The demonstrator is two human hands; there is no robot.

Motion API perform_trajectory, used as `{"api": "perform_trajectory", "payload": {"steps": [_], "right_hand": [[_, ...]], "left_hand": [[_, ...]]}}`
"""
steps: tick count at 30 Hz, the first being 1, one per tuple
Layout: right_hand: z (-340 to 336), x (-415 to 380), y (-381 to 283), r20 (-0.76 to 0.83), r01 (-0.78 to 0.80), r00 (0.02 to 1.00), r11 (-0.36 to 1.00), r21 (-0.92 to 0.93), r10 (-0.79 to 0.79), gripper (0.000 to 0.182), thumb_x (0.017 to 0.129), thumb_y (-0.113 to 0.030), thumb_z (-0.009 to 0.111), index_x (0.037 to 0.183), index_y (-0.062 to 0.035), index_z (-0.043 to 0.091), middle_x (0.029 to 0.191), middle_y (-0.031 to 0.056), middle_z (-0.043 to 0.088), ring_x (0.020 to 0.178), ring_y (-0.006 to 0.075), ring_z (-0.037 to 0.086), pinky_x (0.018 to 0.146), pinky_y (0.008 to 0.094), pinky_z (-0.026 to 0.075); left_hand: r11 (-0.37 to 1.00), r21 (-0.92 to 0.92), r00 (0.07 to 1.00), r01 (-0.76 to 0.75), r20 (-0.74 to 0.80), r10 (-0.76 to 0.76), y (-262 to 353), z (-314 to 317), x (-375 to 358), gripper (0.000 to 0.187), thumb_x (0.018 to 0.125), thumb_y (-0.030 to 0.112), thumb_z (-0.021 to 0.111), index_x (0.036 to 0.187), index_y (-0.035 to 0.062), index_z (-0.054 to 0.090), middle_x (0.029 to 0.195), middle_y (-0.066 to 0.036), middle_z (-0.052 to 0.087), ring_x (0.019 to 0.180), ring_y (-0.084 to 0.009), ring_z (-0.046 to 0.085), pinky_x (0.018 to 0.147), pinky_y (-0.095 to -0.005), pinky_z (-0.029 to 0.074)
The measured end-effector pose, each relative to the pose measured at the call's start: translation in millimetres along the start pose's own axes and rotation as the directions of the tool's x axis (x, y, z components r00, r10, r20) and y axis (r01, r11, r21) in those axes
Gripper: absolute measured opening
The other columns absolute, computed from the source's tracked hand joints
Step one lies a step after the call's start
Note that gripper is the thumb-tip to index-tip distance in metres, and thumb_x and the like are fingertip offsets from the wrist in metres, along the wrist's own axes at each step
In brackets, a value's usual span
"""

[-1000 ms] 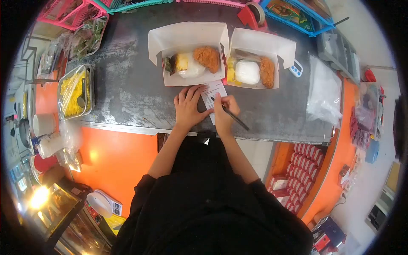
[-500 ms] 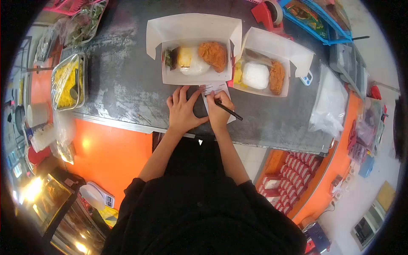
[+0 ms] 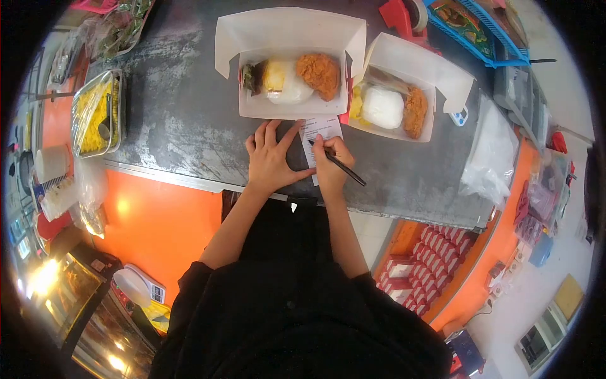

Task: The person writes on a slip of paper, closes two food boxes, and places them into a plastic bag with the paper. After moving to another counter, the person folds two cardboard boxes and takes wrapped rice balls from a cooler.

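Printed slip [image 3: 322,128] under right fingers [image 3: 339,150] holding pen [image 3: 347,169], beside left hand [image 3: 270,163].

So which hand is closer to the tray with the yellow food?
The left hand. It rests on the counter, right of the tray. The right hand, holding the black pen, is farther right of it, past the left hand.

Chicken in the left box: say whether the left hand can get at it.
Likely yes: the left hand rests just in front of the box, and the open lid leaves the chicken exposed.
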State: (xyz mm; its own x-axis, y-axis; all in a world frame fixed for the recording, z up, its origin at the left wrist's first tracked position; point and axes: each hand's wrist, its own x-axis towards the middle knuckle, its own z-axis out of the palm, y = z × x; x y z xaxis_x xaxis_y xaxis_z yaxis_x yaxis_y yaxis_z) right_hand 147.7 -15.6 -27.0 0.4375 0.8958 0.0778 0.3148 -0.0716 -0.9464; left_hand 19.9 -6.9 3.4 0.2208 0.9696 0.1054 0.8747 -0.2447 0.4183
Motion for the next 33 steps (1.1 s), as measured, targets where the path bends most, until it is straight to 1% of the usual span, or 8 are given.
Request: {"api": "perform_trajectory", "payload": {"steps": [5, 11, 18, 22, 24, 28, 31, 33], "right_hand": [[-4, -1, 0, -0.165, -0.092, 0.982, 0.996, 0.021, 0.094, 0.021, 0.073, -0.006, 0.067, 0.061, -0.0033, 0.05, 0.051, 0.0062, 0.052, 0.044, 0.011, 0.048, 0.045, 0.0266, 0.039], [-4, -1, 2, 0.07, 0.043, 0.997, 0.997, -0.066, -0.038, 0.02, 0.074, -0.004, 0.065, 0.061, -0.0024, 0.049, 0.053, 0.0077, 0.053, 0.045, 0.0108, 0.049, 0.045, 0.0262, 0.039], [-16, -6, 4, -0.061, -0.127, 0.989, 0.982, 0.139, 0.136, 0.02, 0.072, -0.005, 0.067, 0.061, -0.0034, 0.05, 0.052, 0.0069, 0.054, 0.043, 0.0132, 0.051, 0.045, 0.0265, 0.04], [-15, -2, -3, 0.088, 0.057, 0.995, 0.991, -0.117, -0.047, 0.021, 0.072, -0.006, 0.068, 0.061, -0.0035, 0.051, 0.052, 0.0063, 0.056, 0.043, 0.0138, 0.054, 0.044, 0.0259, 0.04], [-11, -2, 0, 0.072, 0.116, 0.991, 0.991, -0.071, -0.111, 0.024, 0.074, -0.005, 0.068, 0.06, -0.0024, 0.049, 0.047, -0.0009, 0.044, 0.045, 0.0017, 0.037, 0.041, 0.0209, 0.029], [-15, -4, 4, -0.093, -0.03, 0.995, 0.999, 0.037, 0.034, 0.023, 0.074, -0.004, 0.068, 0.061, -0.0023, 0.049, 0.047, -0.0011, 0.044, 0.046, 0.0013, 0.037, 0.041, 0.0213, 0.028], [-19, -5, 6, 0.113, 0.089, 0.99, 0.995, -0.049, -0.083, 0.023, 0.072, -0.005, 0.068, 0.059, -0.0031, 0.049, 0.048, 0.005, 0.051, 0.043, 0.0085, 0.049, 0.043, 0.0244, 0.037], [-22, -7, 10, -0.077, -0.014, 0.997, 0.993, -0.119, 0.005, 0.023, 0.072, -0.004, 0.068, 0.059, -0.0026, 0.048, 0.049, 0.005, 0.051, 0.044, 0.007, 0.048, 0.043, 0.0239, 0.037]], "left_hand": [[1.0, -0.031, 1.0, -0.002, 0.0, 0.002, 0, 0, 0, 0.091, 0.045, 0.058, 0.073, 0.125, 0.0228, 0.048, 0.121, -0.011, 0.04, 0.113, -0.0302, 0.036, 0.088, -0.0458, 0.027], [1.0, 0.012, 1.0, -0.023, 0.017, 0.023, -2, 2, 0, 0.092, 0.045, 0.061, 0.073, 0.125, 0.0209, 0.048, 0.122, -0.012, 0.039, 0.113, -0.0301, 0.036, 0.088, -0.0452, 0.027], [0.999, -0.025, 1.0, -0.023, 0.003, 0.023, 0, 1, -2, 0.093, 0.044, 0.059, 0.073, 0.124, 0.0197, 0.048, 0.121, -0.011, 0.039, 0.113, -0.0307, 0.036, 0.089, -0.0458, 0.026], [0.999, -0.017, 1.0, -0.028, 0.001, 0.028, -1, 1, 0, 0.093, 0.044, 0.059, 0.073, 0.124, 0.0196, 0.048, 0.121, -0.011, 0.039, 0.112, -0.0305, 0.036, 0.09, -0.0457, 0.026], [0.999, -0.018, 0.999, -0.031, -0.01, 0.031, -1, 2, 0, 0.093, 0.044, 0.059, 0.073, 0.124, 0.0198, 0.048, 0.121, -0.011, 0.039, 0.112, -0.0304, 0.036, 0.09, -0.0455, 0.026], [0.999, -0.024, 0.999, -0.038, -0.021, 0.038, -1, 1, 0, 0.093, 0.044, 0.059, 0.073, 0.125, 0.0202, 0.048, 0.12, -0.011, 0.04, 0.112, -0.0301, 0.036, 0.089, -0.0453, 0.026], [0.999, -0.016, 0.999, -0.037, -0.016, 0.036, 0, 0, 0, 0.093, 0.044, 0.059, 0.073, 0.125, 0.0202, 0.048, 0.12, -0.011, 0.04, 0.112, -0.03, 0.036, 0.089, -0.0452, 0.026], [0.999, -0.008, 0.999, -0.044, -0.015, 0.044, 0, 0, -2, 0.093, 0.044, 0.06, 0.073, 0.125, 0.0201, 0.048, 0.12, -0.011, 0.04, 0.112, -0.03, 0.036, 0.088, -0.0452, 0.027]]}}
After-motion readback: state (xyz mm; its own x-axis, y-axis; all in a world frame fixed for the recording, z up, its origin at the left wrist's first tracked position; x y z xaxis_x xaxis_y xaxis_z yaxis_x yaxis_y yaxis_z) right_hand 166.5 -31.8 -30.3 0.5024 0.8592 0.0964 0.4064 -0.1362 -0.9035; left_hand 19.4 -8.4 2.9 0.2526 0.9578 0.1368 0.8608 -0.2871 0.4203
